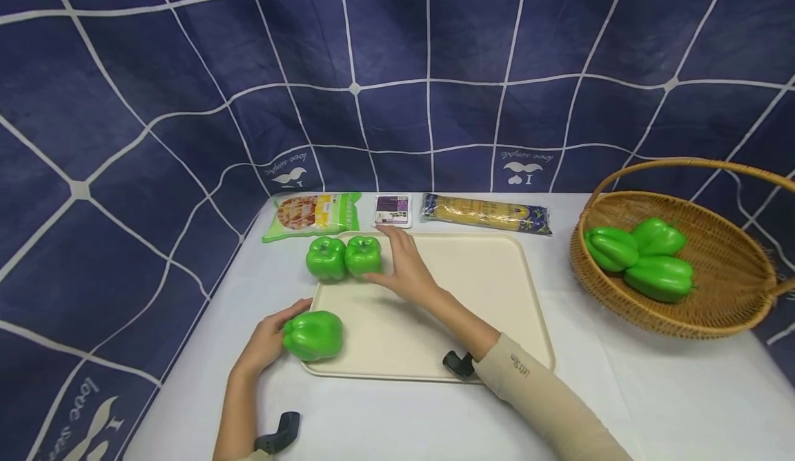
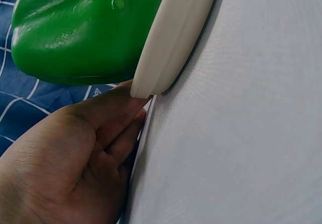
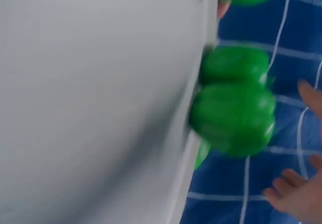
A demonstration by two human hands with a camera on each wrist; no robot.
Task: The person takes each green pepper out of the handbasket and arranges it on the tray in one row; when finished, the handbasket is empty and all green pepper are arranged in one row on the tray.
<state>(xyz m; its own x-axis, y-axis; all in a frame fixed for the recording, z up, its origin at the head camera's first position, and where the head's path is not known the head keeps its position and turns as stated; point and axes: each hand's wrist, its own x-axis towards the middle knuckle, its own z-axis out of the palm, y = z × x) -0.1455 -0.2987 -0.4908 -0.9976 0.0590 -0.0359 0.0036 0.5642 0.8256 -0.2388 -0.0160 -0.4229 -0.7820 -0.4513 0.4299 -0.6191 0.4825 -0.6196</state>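
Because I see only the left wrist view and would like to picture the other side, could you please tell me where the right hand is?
Observer: The right hand is beside two green peppers at the far left corner of the tray.
Operator: Thank you; what stands to the right of the tray?
Observer: A wicker basket with more peppers in it.
Operator: And what lies beyond the tray's far edge?
Observer: Three packages in a row.

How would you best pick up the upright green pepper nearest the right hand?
Probably by its bulging front and back flanks, with the right hand coming from the right: the upright pepper has no neighbour there, while its left side sits against another pepper.
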